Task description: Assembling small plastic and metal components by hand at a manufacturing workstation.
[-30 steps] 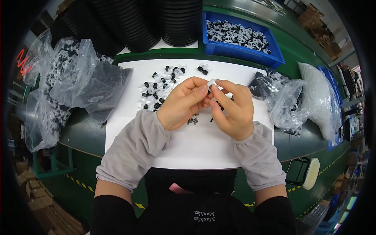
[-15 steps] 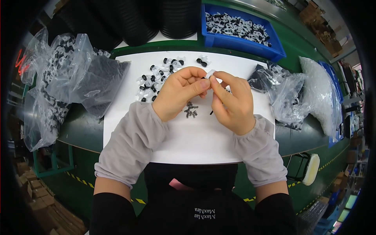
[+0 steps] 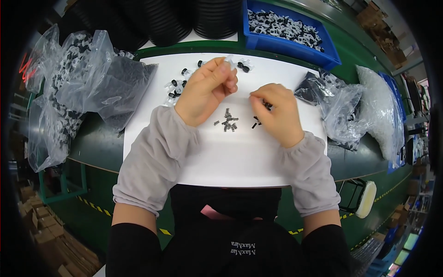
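My left hand (image 3: 205, 92) is raised over the white board (image 3: 217, 161), its thumb and forefinger pinching a small white plastic part (image 3: 230, 60). To its right my right hand (image 3: 281, 113) is low over the board with its fingers curled together; what they hold, if anything, is hidden. Small black pieces (image 3: 255, 123) lie beside and partly under this hand. Between the hands is a loose heap of tiny grey cylindrical pieces (image 3: 228, 123), perhaps springs. Several black-and-white plastic parts (image 3: 174, 87) are partly covered by my left hand, and more such parts (image 3: 244, 65) lie beyond it.
A blue bin (image 3: 295, 46) full of black-and-white parts stands at the back right. Clear bags of parts (image 3: 83, 87) crowd the left side; further bags (image 3: 341, 106) and a white bag (image 3: 376, 111) are at the right. Black ribbed stacks (image 3: 214, 18) rise at the back.
My hands have come apart. The left has moved slightly left and up with the white part; the right has dropped away from it toward the black pieces. The view has shifted a little.
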Demonstrator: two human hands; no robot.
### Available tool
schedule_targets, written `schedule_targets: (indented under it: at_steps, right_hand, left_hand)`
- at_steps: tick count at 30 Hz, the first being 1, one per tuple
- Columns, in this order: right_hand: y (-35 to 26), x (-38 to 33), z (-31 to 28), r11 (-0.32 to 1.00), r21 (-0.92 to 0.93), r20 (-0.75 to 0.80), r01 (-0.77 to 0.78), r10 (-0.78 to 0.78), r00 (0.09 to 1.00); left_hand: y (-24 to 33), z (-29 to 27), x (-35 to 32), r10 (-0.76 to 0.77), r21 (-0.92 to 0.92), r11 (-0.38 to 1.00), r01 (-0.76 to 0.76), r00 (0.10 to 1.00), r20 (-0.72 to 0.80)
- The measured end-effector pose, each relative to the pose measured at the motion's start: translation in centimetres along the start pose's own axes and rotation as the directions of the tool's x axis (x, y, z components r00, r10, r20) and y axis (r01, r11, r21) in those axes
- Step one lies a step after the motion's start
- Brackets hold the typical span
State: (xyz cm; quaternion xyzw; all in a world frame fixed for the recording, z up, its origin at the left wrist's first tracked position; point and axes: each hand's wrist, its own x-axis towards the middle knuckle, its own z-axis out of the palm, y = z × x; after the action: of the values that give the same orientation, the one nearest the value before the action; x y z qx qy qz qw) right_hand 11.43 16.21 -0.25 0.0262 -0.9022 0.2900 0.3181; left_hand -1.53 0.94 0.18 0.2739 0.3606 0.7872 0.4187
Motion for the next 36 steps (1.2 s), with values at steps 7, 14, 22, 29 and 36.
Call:
schedule_targets:
  at_steps: [7, 14, 22, 29, 36]
  right_hand:
    - [1.5, 0.3, -3.3, 0.963, -0.041, 0.128, -0.265, 0.268, 0.955]
    - [0.8, -0.4, -2.3, 0.993, -0.106, 0.375, -0.052, 0.089, 0.923]
    - [0.3, -0.6, -1.2, 0.974, -0.228, 0.343, -0.001, 0.081, 0.936]
    - [0.5, -0.9, -1.1, 0.972, -0.224, 0.352, 0.071, 0.013, 0.936]
    - [-1.3, 0.4, -1.7, 0.934, 0.273, 0.049, -0.229, 0.224, 0.973]
  left_hand:
    - [0.0, 0.2, -0.2, 0.018, -0.096, 0.995, -0.018, 1.000, -0.010]
    - [-0.5, 0.2, -0.1, -0.022, 0.006, 1.000, 0.022, 0.999, 0.031]
    - [-0.9, -0.1, -0.1, -0.053, -0.004, 0.999, 0.053, 0.998, 0.043]
    - [-0.9, -0.2, -0.2, -0.051, -0.017, 0.998, 0.053, 0.994, 0.095]
    - [-1.0, -0.1, -0.5, -0.069, -0.021, 0.997, 0.074, 0.980, 0.187]
